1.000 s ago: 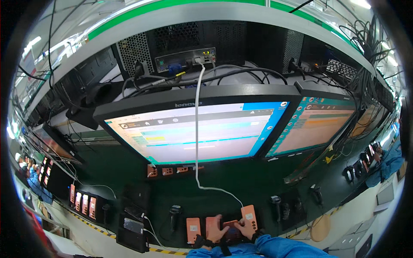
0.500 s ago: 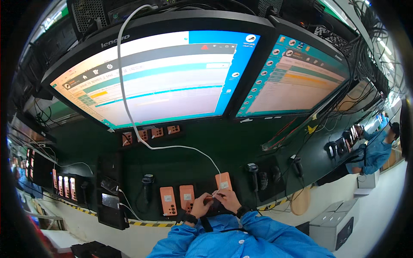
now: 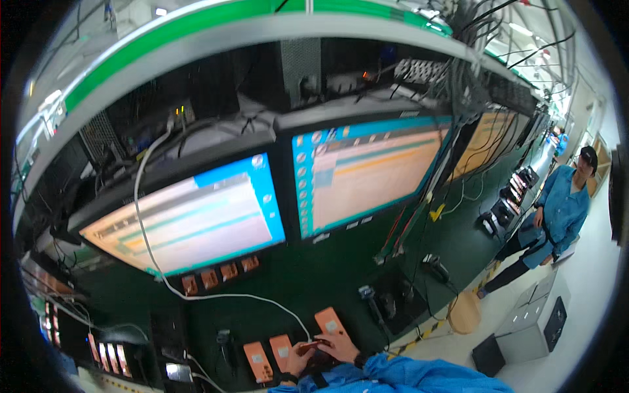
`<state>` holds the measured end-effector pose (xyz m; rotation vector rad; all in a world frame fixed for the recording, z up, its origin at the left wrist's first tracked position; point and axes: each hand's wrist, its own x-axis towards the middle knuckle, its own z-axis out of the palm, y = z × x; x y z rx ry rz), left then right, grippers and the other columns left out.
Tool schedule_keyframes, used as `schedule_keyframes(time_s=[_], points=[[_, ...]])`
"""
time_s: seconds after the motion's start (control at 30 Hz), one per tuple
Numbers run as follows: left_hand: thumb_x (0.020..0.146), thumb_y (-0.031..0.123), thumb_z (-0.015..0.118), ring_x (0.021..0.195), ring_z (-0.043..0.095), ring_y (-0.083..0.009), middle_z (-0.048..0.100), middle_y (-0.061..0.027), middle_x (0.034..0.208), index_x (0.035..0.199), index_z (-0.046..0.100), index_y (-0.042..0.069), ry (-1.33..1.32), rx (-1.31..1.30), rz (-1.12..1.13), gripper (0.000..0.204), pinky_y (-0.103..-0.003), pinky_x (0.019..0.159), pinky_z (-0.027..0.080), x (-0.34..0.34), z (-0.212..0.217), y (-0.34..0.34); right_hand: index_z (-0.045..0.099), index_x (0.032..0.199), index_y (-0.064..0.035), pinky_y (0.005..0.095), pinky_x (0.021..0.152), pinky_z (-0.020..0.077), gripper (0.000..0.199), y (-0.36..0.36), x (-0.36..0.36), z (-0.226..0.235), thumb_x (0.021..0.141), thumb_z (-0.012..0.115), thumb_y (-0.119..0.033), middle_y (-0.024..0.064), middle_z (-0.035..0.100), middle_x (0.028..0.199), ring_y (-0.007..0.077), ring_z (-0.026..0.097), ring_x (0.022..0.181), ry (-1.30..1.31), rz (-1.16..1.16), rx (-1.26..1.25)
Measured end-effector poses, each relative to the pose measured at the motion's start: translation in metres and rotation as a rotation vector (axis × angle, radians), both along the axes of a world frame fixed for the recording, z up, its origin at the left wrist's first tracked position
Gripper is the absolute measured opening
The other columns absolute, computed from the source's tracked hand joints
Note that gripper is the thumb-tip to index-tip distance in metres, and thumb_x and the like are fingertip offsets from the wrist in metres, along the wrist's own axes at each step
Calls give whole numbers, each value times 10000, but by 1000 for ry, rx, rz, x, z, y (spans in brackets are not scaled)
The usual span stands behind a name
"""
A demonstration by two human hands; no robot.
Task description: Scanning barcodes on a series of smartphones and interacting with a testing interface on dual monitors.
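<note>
Low in the picture, my left hand (image 3: 298, 359) and my right hand (image 3: 338, 347) close together around a dark, reddish-edged phone (image 3: 317, 344). Its face is mostly hidden by my fingers. A white cable (image 3: 244, 296) comes down from the monitors and ends at the phone's upper edge; whether it is plugged in is too blurred to tell. Just beyond my right hand lies an orange phone (image 3: 329, 321) with a white label. Two more labelled orange phones, a nearer one (image 3: 257, 362) and another (image 3: 280, 349), lie left of my hands on the dark green bench (image 3: 275, 268).
Two lit monitors, a left one (image 3: 190, 223) and a right one (image 3: 373, 177), stand behind the bench. Handheld scanners (image 3: 225, 344) (image 3: 370, 302) (image 3: 436, 267) flank my place. Several orange phones (image 3: 209, 278) stand below the left monitor. A co-worker (image 3: 563, 203) stands at right, near a stool (image 3: 465, 313) and boxes (image 3: 527, 321).
The view has tilted up and turned right, so the bench sits lower and the co-worker shows more fully. My hands stay together on the phone, with the right fingers now lying along it.
</note>
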<state>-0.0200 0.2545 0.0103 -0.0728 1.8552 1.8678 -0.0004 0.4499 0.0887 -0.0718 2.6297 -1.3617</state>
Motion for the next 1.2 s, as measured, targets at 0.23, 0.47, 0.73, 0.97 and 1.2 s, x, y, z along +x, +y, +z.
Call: schedule_keyframes(time_s=[0.23,0.47,0.73,0.97,1.2], points=[[725,52,677,893,597,-225,610,-128,1006,1049,565,-6,228,-364,373,348,-342,780,490,-72,-32,27,641,1088,-84,310,700,523,321,80,60,-69,851,642,-301,89,687,891,193,662,783,-171,-234,-90],[720,160,613,1023,534,-379,570,-210,1119,1123,573,61,656,-701,-203,417,-467,920,419,-38,15,41,698,992,-137,412,763,512,438,163,205,-238,755,624,-497,142,689,892,312,659,848,-442,-656,146],[647,86,635,1209,424,-429,294,-237,1425,1339,400,98,685,-736,-299,732,-455,1005,403,25,-59,8,669,940,-68,436,815,482,441,161,280,-341,842,484,-456,175,666,961,352,612,940,-542,-602,163],[700,38,557,1117,485,-409,499,-230,1203,1278,461,55,675,-717,-208,587,-456,969,420,24,-63,18,671,961,-68,429,816,488,414,185,261,-356,840,510,-429,166,673,964,342,617,948,-395,-493,145],[873,349,561,1071,563,-291,591,-117,1185,1230,553,99,129,-699,-474,436,-439,972,432,27,37,48,672,1031,-37,350,646,547,329,199,243,-313,843,618,-302,120,696,890,230,672,777,-699,-675,-470]])
